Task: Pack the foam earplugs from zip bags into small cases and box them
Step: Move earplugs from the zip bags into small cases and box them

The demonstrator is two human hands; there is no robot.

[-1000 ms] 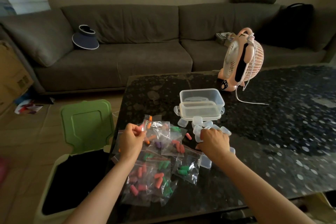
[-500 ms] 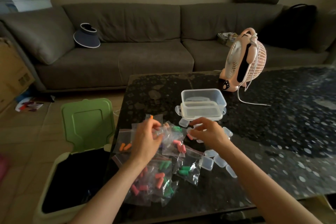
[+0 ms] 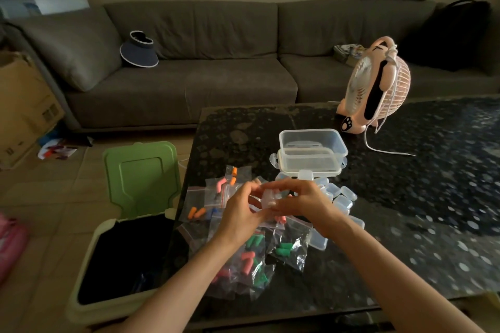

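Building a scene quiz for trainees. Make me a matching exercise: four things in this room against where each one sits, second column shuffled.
1. pink fan
2. clear box
3. visor
4. green bin lid

a. on the sofa seat
b. propped upright beside the table
c. at the table's far edge
d. just behind the small cases

Pairs: 1-c, 2-d, 3-a, 4-b.

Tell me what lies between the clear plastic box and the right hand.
Head view: a cluster of small translucent plastic cases lies on the dark table between the clear plastic box and the right hand.
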